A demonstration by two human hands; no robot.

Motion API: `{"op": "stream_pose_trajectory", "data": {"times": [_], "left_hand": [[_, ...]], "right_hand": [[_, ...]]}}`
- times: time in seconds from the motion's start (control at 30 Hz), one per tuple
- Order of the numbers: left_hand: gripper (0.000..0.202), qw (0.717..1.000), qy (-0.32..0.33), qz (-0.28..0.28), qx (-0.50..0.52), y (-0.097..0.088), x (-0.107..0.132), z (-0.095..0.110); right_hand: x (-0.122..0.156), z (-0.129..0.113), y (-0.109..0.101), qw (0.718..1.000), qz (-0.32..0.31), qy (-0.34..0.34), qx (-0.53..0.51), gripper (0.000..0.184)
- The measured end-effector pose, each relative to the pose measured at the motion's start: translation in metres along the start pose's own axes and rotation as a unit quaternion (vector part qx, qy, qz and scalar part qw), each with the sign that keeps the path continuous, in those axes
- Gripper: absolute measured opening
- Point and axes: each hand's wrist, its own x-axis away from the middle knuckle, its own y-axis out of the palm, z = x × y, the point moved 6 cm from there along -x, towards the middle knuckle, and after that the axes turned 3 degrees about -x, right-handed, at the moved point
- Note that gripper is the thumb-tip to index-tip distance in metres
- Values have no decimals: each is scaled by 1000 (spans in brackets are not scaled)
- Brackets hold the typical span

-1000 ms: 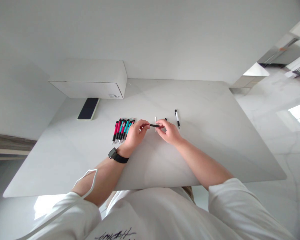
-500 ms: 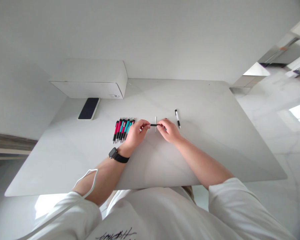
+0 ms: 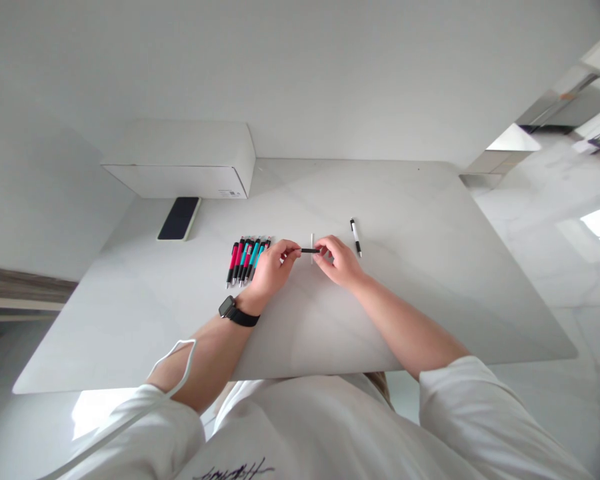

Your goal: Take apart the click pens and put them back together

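My left hand and my right hand pinch the two ends of a thin black pen part just above the white table. Both hands are closed on it. A slim white stick-like piece lies on the table right behind the black part. Left of my left hand lies a row of several red and teal pens, side by side. A single black-and-white pen lies just right of my right hand. A black watch is on my left wrist.
A white box stands at the table's back left against the wall, with a dark phone lying in front of it. The table's near edge runs close to my body.
Both hands have stayed almost still; the right fingers have shifted slightly along the black part, now covering more of its right end.
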Motion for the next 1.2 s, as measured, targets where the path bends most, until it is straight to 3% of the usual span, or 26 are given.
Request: {"op": "stream_pose_trajectory", "data": {"times": [0.3, 0.5, 0.63, 0.7, 0.87, 1.0, 1.2], "left_hand": [[15, 1000, 5, -10, -10, 3, 1, -1], [20, 995, 85, -36, -40, 8, 2, 8], [12, 993, 92, -60, -43, 11, 2, 12], [11, 996, 70, -30, -44, 5, 1, 11], [21, 993, -4, 113, -24, -24, -3, -2], [26, 991, -36, 129, 7, -26, -5, -18], [25, 990, -24, 137, 36, -19, -6, -24]], "right_hand": [[0, 3, 0, 1000, 8, -5, 14, 8], [1, 3, 2, 998, -2, -26, 65, 16], [0, 0, 6, 995, -24, -47, 81, 18], [-2, 1, 6, 995, -20, -46, 81, 20], [-16, 2, 5, 992, 3, -34, 120, 17], [-38, 0, 20, 981, -46, -35, 185, 14], [-70, 6, 52, 954, -167, -33, 247, 23]]}}
